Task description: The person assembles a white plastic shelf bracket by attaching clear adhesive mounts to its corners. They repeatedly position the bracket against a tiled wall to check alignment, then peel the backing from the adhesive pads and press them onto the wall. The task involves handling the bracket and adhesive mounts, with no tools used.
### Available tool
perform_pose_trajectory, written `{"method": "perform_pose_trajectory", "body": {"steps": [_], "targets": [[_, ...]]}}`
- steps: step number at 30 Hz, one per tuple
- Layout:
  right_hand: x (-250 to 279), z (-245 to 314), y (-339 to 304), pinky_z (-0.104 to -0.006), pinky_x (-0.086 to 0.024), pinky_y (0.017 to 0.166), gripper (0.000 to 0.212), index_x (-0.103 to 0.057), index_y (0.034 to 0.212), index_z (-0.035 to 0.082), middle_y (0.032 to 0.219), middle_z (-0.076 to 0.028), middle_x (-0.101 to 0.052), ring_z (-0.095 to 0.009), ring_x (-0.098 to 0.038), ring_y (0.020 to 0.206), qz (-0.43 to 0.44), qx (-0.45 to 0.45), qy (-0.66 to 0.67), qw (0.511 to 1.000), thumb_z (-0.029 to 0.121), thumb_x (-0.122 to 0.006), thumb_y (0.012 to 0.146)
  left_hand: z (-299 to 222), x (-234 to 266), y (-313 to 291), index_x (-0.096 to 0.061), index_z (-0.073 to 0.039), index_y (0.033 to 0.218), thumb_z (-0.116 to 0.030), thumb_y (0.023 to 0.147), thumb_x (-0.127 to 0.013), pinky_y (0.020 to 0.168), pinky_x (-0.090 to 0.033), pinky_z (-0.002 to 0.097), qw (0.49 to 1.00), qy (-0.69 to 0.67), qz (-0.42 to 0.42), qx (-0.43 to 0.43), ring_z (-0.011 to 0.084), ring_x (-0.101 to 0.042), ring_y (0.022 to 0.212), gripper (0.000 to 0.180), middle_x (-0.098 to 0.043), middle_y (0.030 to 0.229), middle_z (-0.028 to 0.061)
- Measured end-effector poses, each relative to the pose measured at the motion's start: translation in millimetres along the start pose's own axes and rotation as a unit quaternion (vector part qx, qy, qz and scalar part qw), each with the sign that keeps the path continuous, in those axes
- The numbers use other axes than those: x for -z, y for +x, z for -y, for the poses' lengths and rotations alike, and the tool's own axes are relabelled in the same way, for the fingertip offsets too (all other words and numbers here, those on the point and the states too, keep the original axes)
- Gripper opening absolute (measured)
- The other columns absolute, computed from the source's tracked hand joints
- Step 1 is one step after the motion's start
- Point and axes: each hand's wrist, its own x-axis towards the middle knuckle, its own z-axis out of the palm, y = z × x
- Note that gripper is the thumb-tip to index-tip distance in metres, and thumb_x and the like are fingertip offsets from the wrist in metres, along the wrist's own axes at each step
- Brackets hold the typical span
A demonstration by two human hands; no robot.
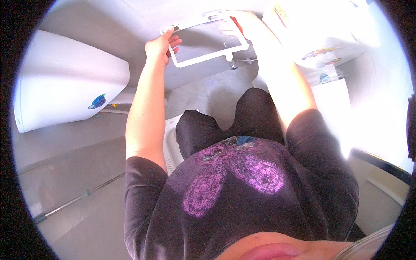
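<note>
Up against the grey wall, I hold a white rectangular rack-like frame (208,57) with an open middle and a thicker bar along its far side. My left hand (159,47) is closed around the frame's left end, thumb on top and fingers curled beneath. At the opposite end, my right hand (238,25) grips the right side, its fingers partly washed out by bright light. Just below the near bar, a metal tap or valve (233,64) sticks out from the wall.
To the left hangs a white box-shaped unit (73,82) with a blue butterfly sticker. A white appliance (323,41) with stickers stands at the right, strongly lit. A squat toilet (170,141) lies beside my legs. Lower left, a metal pipe (69,205) runs along the wall.
</note>
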Motion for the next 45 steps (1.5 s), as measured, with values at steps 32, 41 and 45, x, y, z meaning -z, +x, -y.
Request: {"method": "perform_pose_trajectory", "body": {"steps": [32,41,45], "targets": [[24.7,-52.6,9.0,-0.0459,-0.03,0.103,0.04,-0.053,0.101,-0.007,0.12,-0.024,-0.05,-0.039,-0.044,0.117,0.081,-0.035,0.382,0.92,0.031,-0.048,0.088,9.9,-1.2,-8.4,-0.058,-0.001,0.098,-0.026,0.079,-0.069,0.06,-0.048,0.0282,0.997,0.049,0.018,-0.057,0.0181,-0.065,0.075,0.034,-0.066,0.09,0.0107],[22.3,-43.6,-9.2,-0.0379,-0.046,0.088,0.034,-0.049,0.11,-0.001,0.114,-0.02,-0.055,-0.03,-0.056,0.104,0.14,0.018,0.165,0.976,0.025,-0.052,0.089,45.2,14.9,-7.3,-0.054,0.001,0.107,-0.012,0.082,-0.065,0.071,-0.049,0.0282,0.962,-0.025,0.117,-0.245,0.0182,-0.064,0.078,0.03,-0.063,0.096,0.0097],[15.7,-45.4,-34.9,-0.0315,-0.049,0.083,0.034,-0.048,0.118,-0.001,0.11,-0.017,-0.058,-0.022,-0.059,0.097,0.213,0.11,0.016,0.971,0.017,-0.052,0.089,57.3,31.1,-40.7,-0.053,0.001,0.105,-0.002,0.08,-0.064,0.081,-0.047,0.0268,0.948,-0.038,0.122,-0.292,0.0141,-0.06,0.083,0.027,-0.063,0.093,0.0084]]}}
